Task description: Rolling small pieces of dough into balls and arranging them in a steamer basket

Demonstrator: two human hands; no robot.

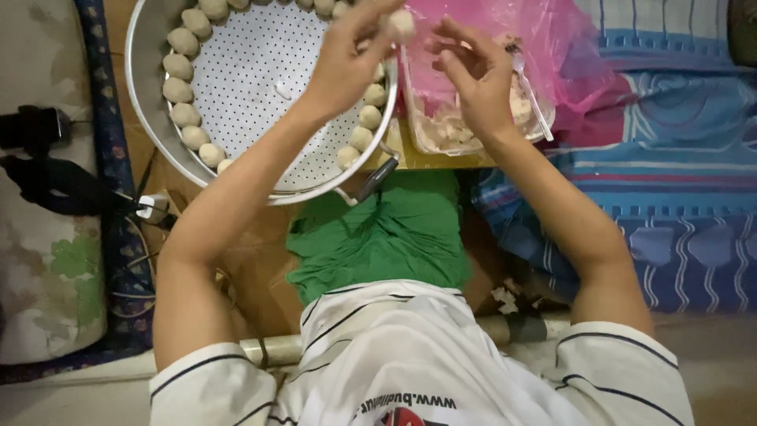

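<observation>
My left hand pinches a pale dough ball between its fingertips, above the edge of a round perforated steamer tray. My right hand hovers just right of the ball with its fingers spread and slightly curled, holding nothing. Several similar dough balls line the tray's rim. Under my right hand stands a clear plastic container of pale filling, with a white plastic spoon resting in it.
A pink plastic bag lies behind the container. A green cloth covers my lap. A blue patterned mattress is on the right, black straps and cables on the left. The tray's metal handle points toward me.
</observation>
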